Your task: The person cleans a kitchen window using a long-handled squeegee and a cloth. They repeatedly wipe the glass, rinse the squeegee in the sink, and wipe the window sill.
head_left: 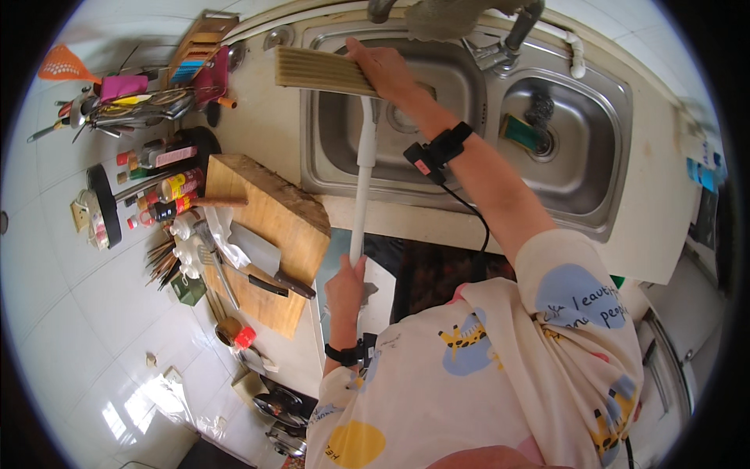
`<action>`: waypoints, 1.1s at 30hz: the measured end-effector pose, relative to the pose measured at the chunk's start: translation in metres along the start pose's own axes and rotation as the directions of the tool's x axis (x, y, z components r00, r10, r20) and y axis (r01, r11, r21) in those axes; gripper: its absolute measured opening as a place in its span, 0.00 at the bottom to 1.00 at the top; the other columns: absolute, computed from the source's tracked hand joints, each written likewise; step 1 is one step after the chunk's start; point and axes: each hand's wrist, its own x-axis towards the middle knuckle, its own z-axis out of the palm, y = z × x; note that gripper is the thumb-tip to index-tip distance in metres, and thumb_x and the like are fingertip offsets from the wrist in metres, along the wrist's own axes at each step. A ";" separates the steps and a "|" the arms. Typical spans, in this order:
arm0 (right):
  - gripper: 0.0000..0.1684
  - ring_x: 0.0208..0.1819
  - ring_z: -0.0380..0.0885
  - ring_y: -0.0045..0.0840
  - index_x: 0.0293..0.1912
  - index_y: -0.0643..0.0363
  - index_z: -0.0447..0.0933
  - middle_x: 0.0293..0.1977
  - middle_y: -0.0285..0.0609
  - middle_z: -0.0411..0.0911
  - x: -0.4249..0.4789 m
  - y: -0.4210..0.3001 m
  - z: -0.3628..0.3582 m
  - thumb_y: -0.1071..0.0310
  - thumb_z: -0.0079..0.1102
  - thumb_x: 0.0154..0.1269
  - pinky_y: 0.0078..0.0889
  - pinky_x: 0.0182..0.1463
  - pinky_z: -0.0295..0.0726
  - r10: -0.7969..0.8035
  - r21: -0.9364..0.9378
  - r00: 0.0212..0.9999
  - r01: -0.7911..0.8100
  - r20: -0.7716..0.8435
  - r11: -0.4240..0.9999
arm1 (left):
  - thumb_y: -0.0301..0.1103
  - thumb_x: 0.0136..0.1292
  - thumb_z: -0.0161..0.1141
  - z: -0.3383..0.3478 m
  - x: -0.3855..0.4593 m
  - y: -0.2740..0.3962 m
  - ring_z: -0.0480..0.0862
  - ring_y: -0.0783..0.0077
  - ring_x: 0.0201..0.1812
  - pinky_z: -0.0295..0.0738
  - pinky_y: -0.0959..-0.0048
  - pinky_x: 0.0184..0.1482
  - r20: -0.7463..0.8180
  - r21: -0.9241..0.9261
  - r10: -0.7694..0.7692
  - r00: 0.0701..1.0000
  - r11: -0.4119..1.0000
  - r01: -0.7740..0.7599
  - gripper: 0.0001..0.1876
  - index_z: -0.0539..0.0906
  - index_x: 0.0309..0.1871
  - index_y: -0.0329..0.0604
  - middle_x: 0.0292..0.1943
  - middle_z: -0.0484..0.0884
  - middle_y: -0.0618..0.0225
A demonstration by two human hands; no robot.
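Note:
A mop's ridged beige head (322, 70) lies crosswise over the left part of the larger steel sink basin (337, 138), its ridges facing up. My right hand (384, 73) grips the head near its middle and hides part of it. From the head, the white mop handle (362, 205) runs back over the counter's front edge towards me. Lower down, my left hand (344, 290) is closed around this handle, in front of the counter. Both wrists carry black straps; a cable hangs from the right one.
The smaller basin (577, 176) holds a green-and-yellow sponge (520, 132) and a steel wool scourer (540, 105). A faucet (501, 55) stands behind the basins. At left, a cleaver (255, 246) rests on a thick wooden cutting board (304, 228), near several bottles (179, 184) and a utensil rack (140, 105).

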 end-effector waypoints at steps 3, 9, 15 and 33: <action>0.38 0.38 0.76 0.43 0.32 0.53 0.80 0.30 0.45 0.80 -0.008 0.007 -0.011 0.34 0.29 0.64 0.41 0.44 0.71 -0.012 -0.072 0.999 0.014 0.032 0.997 | 0.50 0.67 0.46 0.003 -0.002 -0.005 0.79 0.44 0.26 0.71 0.53 0.28 0.032 0.007 -0.020 0.999 1.000 0.019 0.18 0.68 0.36 0.41 0.20 0.78 0.49; 0.41 0.40 0.76 0.40 0.40 0.57 0.81 0.35 0.48 0.80 -0.013 0.009 -0.028 0.30 0.32 0.62 0.33 0.47 0.69 0.079 -0.114 0.992 -0.068 0.093 0.991 | 0.49 0.67 0.47 -0.004 -0.008 0.006 0.78 0.42 0.27 0.71 0.52 0.29 0.041 -0.074 -0.014 0.999 0.997 0.017 0.18 0.68 0.37 0.41 0.21 0.78 0.47; 0.38 0.40 0.74 0.47 0.34 0.54 0.80 0.34 0.48 0.79 -0.010 0.002 -0.015 0.33 0.30 0.63 0.41 0.46 0.70 0.121 -0.087 0.992 -0.118 0.028 0.989 | 0.48 0.66 0.47 -0.002 -0.015 0.007 0.78 0.41 0.26 0.70 0.51 0.29 0.003 -0.114 -0.018 1.000 0.993 0.019 0.18 0.69 0.37 0.40 0.20 0.77 0.46; 0.40 0.38 0.74 0.34 0.39 0.57 0.80 0.36 0.49 0.78 0.001 0.064 -0.030 0.30 0.34 0.62 0.37 0.47 0.66 0.072 -0.031 0.991 -0.069 0.113 0.997 | 0.42 0.65 0.51 -0.010 -0.026 0.003 0.77 0.42 0.28 0.70 0.54 0.28 0.044 -0.324 -0.056 0.997 0.944 0.067 0.14 0.70 0.38 0.38 0.21 0.77 0.47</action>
